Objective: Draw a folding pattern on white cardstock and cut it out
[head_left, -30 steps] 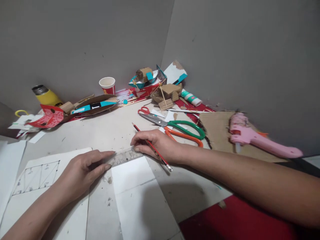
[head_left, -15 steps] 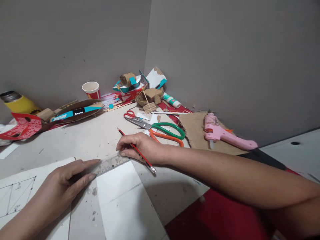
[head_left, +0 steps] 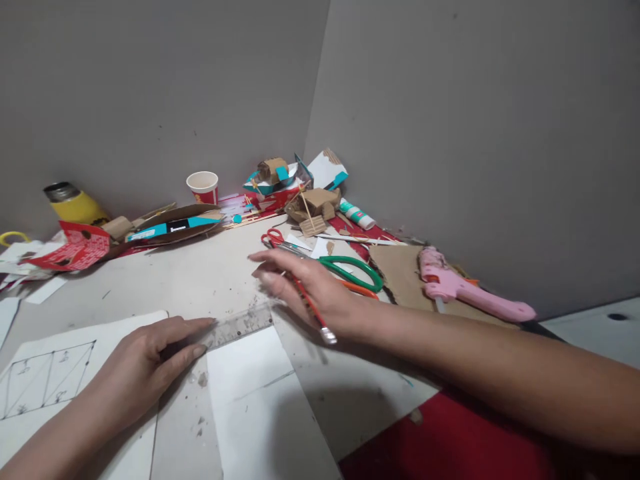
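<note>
My left hand lies flat on the table with its fingertips pressing the left end of a clear ruler. The ruler rests along the top edge of a white sheet. My right hand hovers just beyond the ruler's right end, fingers stretched toward the left, with a red pencil held under them; the pencil's metal end points toward me. A second white sheet with a pencilled grid of triangles lies under my left wrist.
Green-handled scissors, red scissors, and a pink glue gun on brown cardboard lie to the right. A paper cup, yellow bottle, glue tube and cardboard scraps crowd the grey corner walls. Red cloth hangs at the front right.
My right hand has lifted off the ruler's right end and its fingers have spread out toward the left, pencil still held. My left hand stays on the ruler. The view shifted slightly.
</note>
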A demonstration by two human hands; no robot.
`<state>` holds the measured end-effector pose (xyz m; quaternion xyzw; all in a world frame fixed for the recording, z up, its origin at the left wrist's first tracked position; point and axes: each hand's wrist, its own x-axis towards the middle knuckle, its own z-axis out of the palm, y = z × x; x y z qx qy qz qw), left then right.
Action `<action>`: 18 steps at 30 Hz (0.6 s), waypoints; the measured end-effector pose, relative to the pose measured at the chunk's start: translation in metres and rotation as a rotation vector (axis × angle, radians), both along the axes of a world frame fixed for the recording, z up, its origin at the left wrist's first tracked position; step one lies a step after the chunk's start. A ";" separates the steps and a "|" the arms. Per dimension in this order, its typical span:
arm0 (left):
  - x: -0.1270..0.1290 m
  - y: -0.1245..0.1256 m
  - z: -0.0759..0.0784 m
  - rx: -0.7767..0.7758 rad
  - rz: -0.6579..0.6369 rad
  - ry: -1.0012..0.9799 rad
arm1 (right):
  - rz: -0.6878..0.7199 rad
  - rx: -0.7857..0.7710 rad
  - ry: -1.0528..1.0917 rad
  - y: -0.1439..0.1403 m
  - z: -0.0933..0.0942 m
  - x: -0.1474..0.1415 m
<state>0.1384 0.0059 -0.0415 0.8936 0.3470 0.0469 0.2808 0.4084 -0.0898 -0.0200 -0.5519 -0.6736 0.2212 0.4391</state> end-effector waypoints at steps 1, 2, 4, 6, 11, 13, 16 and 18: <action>0.001 0.000 0.000 -0.004 -0.004 -0.010 | -0.008 0.011 0.058 -0.007 0.007 -0.001; 0.002 -0.001 0.001 -0.009 -0.004 -0.023 | 0.001 0.008 0.119 -0.014 0.013 -0.003; 0.004 -0.003 0.003 -0.014 -0.009 -0.048 | 0.076 -0.075 0.214 -0.029 0.019 -0.010; 0.005 -0.004 0.004 -0.004 -0.013 -0.064 | 0.148 -0.139 0.310 -0.040 0.013 -0.020; 0.005 -0.007 0.002 0.026 -0.004 -0.067 | 0.004 -0.402 0.620 -0.042 -0.026 -0.044; 0.005 -0.007 0.001 0.032 0.007 -0.062 | -0.070 -0.491 0.703 -0.037 -0.036 -0.048; 0.006 -0.007 0.000 0.034 0.022 -0.068 | -0.143 -0.537 0.712 -0.033 -0.038 -0.048; 0.007 -0.007 -0.001 0.032 0.027 -0.073 | -0.173 -0.533 0.690 -0.033 -0.038 -0.048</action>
